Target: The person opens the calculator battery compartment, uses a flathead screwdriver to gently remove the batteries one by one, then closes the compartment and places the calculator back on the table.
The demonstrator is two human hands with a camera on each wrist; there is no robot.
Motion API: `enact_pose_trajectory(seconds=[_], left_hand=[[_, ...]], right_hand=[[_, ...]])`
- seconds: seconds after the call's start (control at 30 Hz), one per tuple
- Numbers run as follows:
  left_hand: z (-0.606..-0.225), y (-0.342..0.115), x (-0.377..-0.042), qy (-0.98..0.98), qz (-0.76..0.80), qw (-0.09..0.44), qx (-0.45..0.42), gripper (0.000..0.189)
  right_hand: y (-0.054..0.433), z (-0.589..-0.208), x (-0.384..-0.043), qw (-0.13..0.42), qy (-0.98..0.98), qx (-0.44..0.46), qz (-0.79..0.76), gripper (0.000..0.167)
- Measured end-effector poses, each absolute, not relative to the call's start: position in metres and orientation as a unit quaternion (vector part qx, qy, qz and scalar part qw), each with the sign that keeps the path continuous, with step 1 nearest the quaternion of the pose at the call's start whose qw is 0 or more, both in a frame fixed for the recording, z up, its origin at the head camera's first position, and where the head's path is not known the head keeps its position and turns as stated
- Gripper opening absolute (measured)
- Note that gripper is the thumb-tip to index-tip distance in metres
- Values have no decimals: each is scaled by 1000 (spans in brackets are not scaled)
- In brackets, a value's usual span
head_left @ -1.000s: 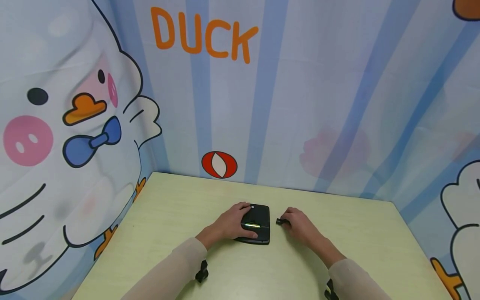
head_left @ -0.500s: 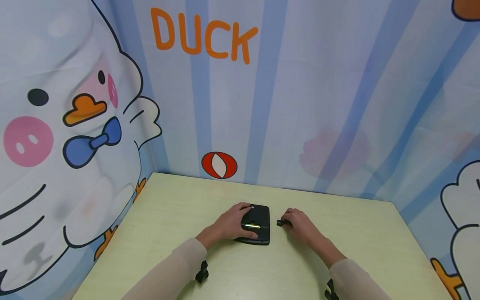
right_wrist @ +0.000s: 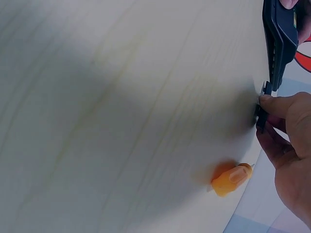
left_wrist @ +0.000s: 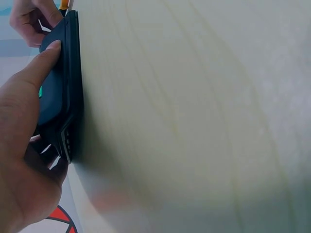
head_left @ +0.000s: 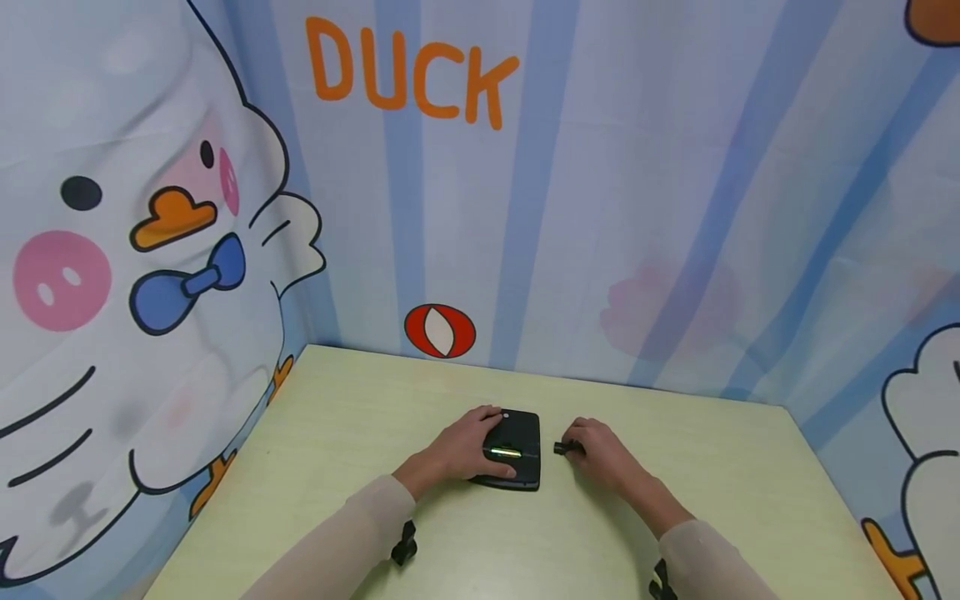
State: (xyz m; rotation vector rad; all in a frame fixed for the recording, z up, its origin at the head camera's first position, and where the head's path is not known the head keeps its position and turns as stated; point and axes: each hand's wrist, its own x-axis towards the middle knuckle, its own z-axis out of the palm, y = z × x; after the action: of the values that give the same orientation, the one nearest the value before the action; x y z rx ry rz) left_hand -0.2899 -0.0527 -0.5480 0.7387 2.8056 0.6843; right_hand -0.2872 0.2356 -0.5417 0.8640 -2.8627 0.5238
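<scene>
A flat black device lies on the table with a slot in its upper face, where a shiny yellow-green strip like a battery shows. My left hand grips it from the left. In the left wrist view, the thumb rests on top of the device while the fingers reach the opposite edge. Just right of the device, my right hand pinches a small black piece, thin like a battery cover. The right wrist view shows that piece between thumb and fingers, close to the device's edge; the fingers hide part of it.
The pale table meets a blue striped drape with printed ducks at the back and sides. A blurred orange shape appears beyond my right hand in the right wrist view. Black wrist mounts hang beneath both sleeves.
</scene>
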Motion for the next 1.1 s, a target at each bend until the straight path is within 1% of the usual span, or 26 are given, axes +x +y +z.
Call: enact_pose_trajectory(seconds=[0.3,0.53,0.8,0.97,1.1], left_hand=[[-550,-51,-291,939,225,80,249,105],[-550,-52,-292,937,225,76,255,105],[-549,-55,-291,938,222,74,256,105],[-548,-54,-291,938,222,74,257,105],[-549,-54,-291,938,224,73,255,105]], right_hand=[[236,-541,-284,55,-943,281,169,14],[241,-543,-280,86,-940,291,154,19],[247,-540,-270,116,-941,295,119,20],[254,-534,-261,126,-941,292,112,25],[262,-532,-257,129,-940,294,111,26]])
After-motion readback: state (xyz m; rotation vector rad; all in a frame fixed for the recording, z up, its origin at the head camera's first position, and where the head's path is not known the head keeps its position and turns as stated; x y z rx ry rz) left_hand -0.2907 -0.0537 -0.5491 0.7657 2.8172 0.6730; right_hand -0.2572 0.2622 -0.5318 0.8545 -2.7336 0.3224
